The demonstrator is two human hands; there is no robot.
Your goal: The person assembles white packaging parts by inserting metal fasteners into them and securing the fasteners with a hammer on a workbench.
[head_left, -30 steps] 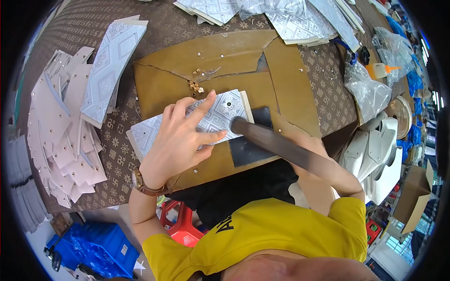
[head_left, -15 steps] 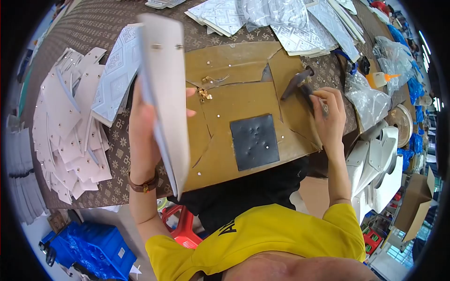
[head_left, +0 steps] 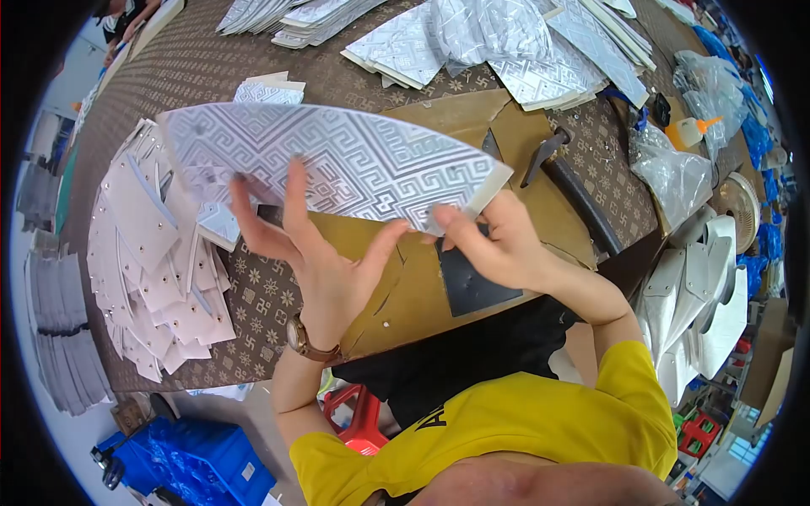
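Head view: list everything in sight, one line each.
patterned panel: one, silver-white, held up in the air
cardboard sheet: one, brown, on the table
hammer: one, dark, on the cardboard, right
metal plate: one, black, on the cardboard
cut pieces: many, pale, heaped at left
panel stacks: several, silver, far edge
glue bottle: one, white, orange cap, far right
crate: one, blue, floor, lower left
left hand: one, bare, behind the panel
right hand: one, bare, pinching the panel's right end

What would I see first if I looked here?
A big silver sheet with a maze pattern, held up in the middle: the left hand spreads against it, the right hand pinches its corner. A hammer lies on the brown cardboard at the right.
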